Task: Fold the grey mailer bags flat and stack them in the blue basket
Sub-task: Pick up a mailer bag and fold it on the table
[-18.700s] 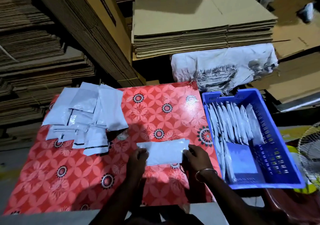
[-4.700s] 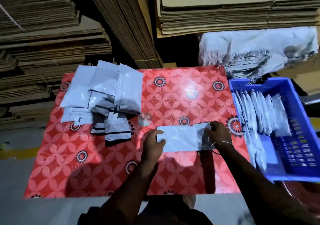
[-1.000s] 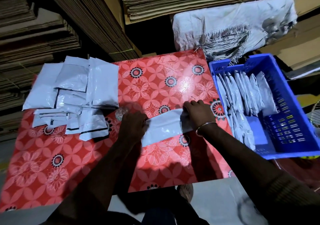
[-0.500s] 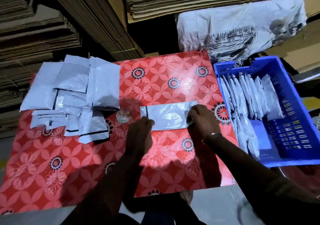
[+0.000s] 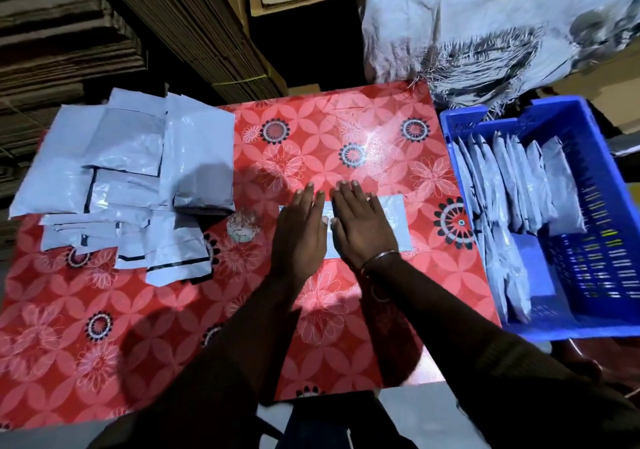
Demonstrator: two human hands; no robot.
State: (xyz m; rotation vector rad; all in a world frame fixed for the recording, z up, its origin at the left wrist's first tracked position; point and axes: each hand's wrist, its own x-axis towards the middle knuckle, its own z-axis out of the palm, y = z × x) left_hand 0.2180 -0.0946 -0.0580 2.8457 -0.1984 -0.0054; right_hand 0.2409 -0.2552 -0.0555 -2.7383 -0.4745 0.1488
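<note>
A folded grey mailer bag (image 5: 394,220) lies flat on the red flowered tabletop (image 5: 329,130), mostly covered by my hands. My left hand (image 5: 299,230) and my right hand (image 5: 362,223) press on it side by side, palms down, fingers straight. A heap of unfolded grey mailer bags (image 5: 131,178) sits at the table's far left. To the right stands the blue basket (image 5: 609,185) with several folded mailer bags (image 5: 512,185) standing on edge in a row along its left half.
Stacks of flat cardboard (image 5: 69,40) rise behind and left of the table. A white printed sack (image 5: 485,22) lies behind the basket. A small round crumpled wrapper (image 5: 242,227) rests on the table just left of my left hand.
Half a second ago my hands held the bag's two ends with curled fingers; now both lie flat on its middle, pressing it down. The bag has shifted slightly towards the basket.
</note>
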